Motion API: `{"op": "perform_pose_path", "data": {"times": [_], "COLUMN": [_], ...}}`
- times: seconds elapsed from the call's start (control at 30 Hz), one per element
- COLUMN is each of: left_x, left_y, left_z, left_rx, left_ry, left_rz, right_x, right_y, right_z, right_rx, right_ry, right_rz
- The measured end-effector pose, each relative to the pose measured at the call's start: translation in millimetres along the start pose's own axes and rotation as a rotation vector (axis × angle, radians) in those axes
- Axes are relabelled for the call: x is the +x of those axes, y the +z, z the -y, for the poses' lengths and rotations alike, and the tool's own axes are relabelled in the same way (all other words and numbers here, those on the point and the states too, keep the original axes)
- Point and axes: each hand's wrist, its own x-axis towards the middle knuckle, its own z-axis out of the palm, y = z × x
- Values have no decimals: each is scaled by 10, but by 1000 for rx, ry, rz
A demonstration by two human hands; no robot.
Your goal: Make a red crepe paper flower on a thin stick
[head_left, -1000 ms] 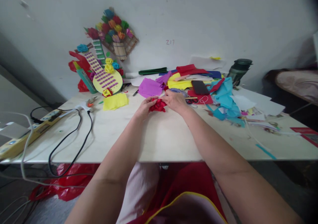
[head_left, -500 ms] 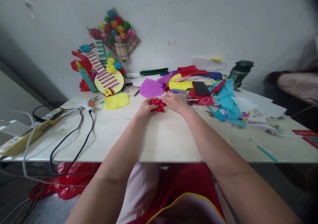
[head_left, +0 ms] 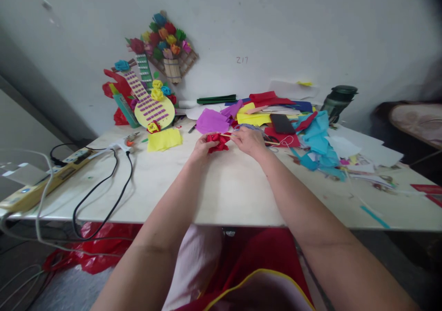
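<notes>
My left hand (head_left: 203, 146) is closed on a red crepe paper flower (head_left: 218, 143), with the fingers on its left side. My right hand (head_left: 249, 141) grips a thin wooden stick (head_left: 272, 143). One end of the stick sticks out left of the fingers and reaches over the red paper; the other end comes out to the right of the hand. Both hands are just above the pale table, near its middle. Purple crepe paper (head_left: 211, 121) lies right behind the red piece. Whether the stick tip touches the red paper I cannot tell.
At the left stand a guitar-shaped craft (head_left: 155, 113), a glue bottle (head_left: 125, 111), a glue gun (head_left: 122, 143) and a power strip (head_left: 44, 184) with loose cables. A phone (head_left: 282, 123), blue crepe paper (head_left: 316, 138) and a dark bottle (head_left: 339, 101) are at the right.
The stick's left end now shows over the red paper. My right hand has shifted slightly right, away from the left hand, and the view has turned slightly.
</notes>
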Motion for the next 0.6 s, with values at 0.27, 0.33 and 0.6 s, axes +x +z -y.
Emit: {"op": "perform_pose_path", "data": {"times": [0.27, 0.33, 0.6], "left_x": [9, -5, -70], "left_y": [36, 60, 159], "left_z": [10, 15, -15], "left_rx": [-111, -120, -199], "left_ry": [-7, -16, -165], "left_rz": [-15, -2, 72], "right_x": [97, 112, 159], "right_y": [93, 84, 149], "right_z": [-58, -37, -21], "right_rx": [469, 631, 726], "right_ry": [236, 296, 383], "right_rz": [-12, 4, -46]}}
